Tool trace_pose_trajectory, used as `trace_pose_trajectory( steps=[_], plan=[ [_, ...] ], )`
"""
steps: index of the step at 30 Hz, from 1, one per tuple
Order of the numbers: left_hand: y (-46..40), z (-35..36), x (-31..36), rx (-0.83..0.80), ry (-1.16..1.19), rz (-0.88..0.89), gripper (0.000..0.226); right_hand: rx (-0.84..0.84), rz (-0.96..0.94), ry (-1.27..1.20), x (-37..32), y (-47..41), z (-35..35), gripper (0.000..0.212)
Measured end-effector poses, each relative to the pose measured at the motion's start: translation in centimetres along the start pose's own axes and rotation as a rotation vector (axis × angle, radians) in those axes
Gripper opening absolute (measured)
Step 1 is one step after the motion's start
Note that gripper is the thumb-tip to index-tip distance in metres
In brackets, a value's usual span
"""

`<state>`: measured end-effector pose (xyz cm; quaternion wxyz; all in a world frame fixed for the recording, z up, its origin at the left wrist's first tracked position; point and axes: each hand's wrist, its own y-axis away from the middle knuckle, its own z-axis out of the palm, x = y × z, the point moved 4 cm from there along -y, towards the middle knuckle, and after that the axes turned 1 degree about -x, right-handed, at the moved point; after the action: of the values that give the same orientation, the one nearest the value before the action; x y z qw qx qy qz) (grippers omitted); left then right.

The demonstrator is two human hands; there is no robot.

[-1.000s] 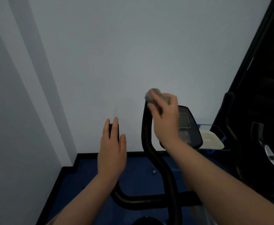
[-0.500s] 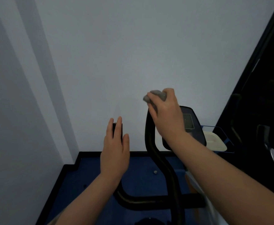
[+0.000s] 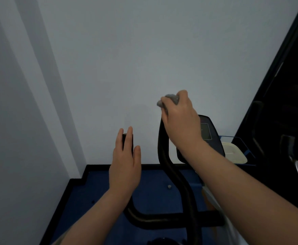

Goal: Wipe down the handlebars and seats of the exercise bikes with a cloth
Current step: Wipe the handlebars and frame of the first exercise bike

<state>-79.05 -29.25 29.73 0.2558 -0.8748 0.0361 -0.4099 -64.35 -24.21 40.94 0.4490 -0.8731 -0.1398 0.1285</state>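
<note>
A black curved handlebar [image 3: 173, 175] of an exercise bike rises in front of me, with two upright ends joined by a crossbar low in view. My right hand [image 3: 181, 124] grips a grey cloth [image 3: 171, 99] wrapped over the top of the right upright end. My left hand [image 3: 125, 165] lies with straight fingers against the left upright end [image 3: 126, 140], whose tip shows between the fingers. The bike's dark console [image 3: 208, 133] sits just behind my right wrist. No seat is in view.
A pale wall stands close ahead and to the left, meeting a blue floor [image 3: 150, 188] with black skirting. A cream tray [image 3: 233, 154] on a blue stand sits right of the console. Dark parts of another machine [image 3: 289, 156] fill the right edge.
My right hand with the cloth has slid slightly up over the tip of the right handlebar end. My left hand has stayed on the left end.
</note>
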Motion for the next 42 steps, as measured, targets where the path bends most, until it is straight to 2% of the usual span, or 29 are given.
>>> trace_pose_trajectory(
  steps=[3, 6, 8, 13, 16, 19, 23, 24, 28, 31, 34, 36, 39, 40, 42],
  plan=[
    [0.1, -0.2, 0.1, 0.003, 0.007, 0.001, 0.053, -0.108, -0.047, 0.08, -0.5, 2.4, 1.6, 0.025],
    [0.1, -0.3, 0.1, -0.001, 0.025, 0.0, 0.053, -0.245, 0.006, 0.005, -0.8, 5.8, 2.3, 0.011],
    [0.1, -0.2, 0.0, 0.002, 0.01, 0.003, 0.053, -0.26, 0.072, -0.151, -0.7, 6.5, 1.0, 0.009],
    [-0.1, 0.0, 0.0, -0.001, -0.015, 0.015, 0.054, 0.203, 0.318, -0.497, 2.0, 1.8, -2.0, 0.025],
    [0.0, 0.0, 0.0, -0.003, -0.004, 0.006, 0.053, 0.234, 0.442, -0.664, 1.9, 2.6, 0.4, 0.027],
    [-0.1, 0.1, -0.1, 0.005, -0.006, 0.014, 0.053, 0.102, 0.419, -0.612, 1.6, 7.2, 2.0, 0.032],
    [-0.1, 0.2, -0.2, -0.001, 0.011, 0.016, 0.053, -0.314, 0.284, -0.709, 3.8, 8.6, 0.9, 0.033],
    [-0.1, 0.2, -0.2, 0.001, 0.012, 0.019, 0.052, -0.357, 0.267, -0.725, 4.2, 7.5, 0.2, 0.032],
    [-0.2, 0.2, -0.1, 0.007, 0.013, 0.016, 0.052, -0.243, 0.284, -0.632, 3.0, 3.8, -0.9, 0.029],
    [0.2, 0.0, -0.1, 0.01, -0.005, 0.004, 0.055, -0.248, 0.286, -0.516, 0.3, 6.6, 0.6, 0.022],
    [0.3, 0.0, -0.1, 0.003, -0.012, -0.011, 0.06, -0.351, 0.2, -0.442, 0.1, 10.2, -0.1, 0.023],
    [0.4, -0.1, 0.1, -0.013, -0.023, -0.02, 0.063, -0.528, 0.119, -0.426, 0.9, 11.2, -1.8, 0.025],
    [1.7, 0.0, 0.1, -0.069, -0.074, -0.046, 0.071, -0.83, -0.112, -0.289, 1.9, 10.1, -4.0, 0.026],
    [2.4, 0.1, 0.0, -0.09, -0.116, -0.061, 0.073, -0.846, -0.136, -0.262, 2.1, 9.3, -4.2, 0.026],
    [3.5, 0.1, -0.2, -0.112, -0.189, -0.068, 0.074, -0.706, -0.108, -0.278, 1.7, 7.8, -3.9, 0.027]
  ],
)
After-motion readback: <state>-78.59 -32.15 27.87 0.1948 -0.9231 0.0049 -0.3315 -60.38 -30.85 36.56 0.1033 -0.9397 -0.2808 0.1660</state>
